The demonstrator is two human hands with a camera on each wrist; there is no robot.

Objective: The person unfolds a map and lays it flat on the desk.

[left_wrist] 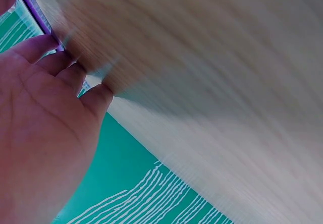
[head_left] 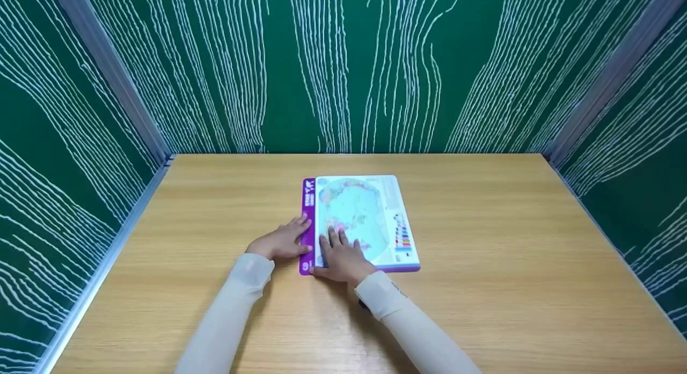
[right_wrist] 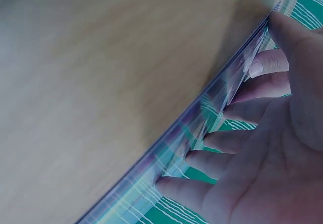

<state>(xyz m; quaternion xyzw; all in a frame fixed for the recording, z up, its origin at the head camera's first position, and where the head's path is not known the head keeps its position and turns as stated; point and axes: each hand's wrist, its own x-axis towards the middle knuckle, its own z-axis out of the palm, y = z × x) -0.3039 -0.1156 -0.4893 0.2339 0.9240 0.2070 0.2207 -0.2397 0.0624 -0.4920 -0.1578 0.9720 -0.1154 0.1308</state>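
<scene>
A flat, glossy map [head_left: 357,210] with a purple backing lies on the table; whether it is a board or a booklet I cannot tell. Along its left side runs a purple strip [head_left: 308,229] with white print. My left hand [head_left: 282,241] rests at that strip, its fingertips and thumb touching it from the left. Over the map's lower left part, my right hand [head_left: 343,258] lies with fingers spread, the thumb near the bottom edge. The right wrist view shows the right hand [right_wrist: 267,153] touching the shiny surface [right_wrist: 174,133]. In the left wrist view, the left hand [left_wrist: 45,128] reaches the purple edge [left_wrist: 36,7].
The wooden table [head_left: 499,234] stretches out on both sides of the map. Green walls [head_left: 370,68] with white wavy lines stand behind and at the sides, joined by grey posts [head_left: 110,68]. A small dark object [head_left: 363,305] shows under the right wrist.
</scene>
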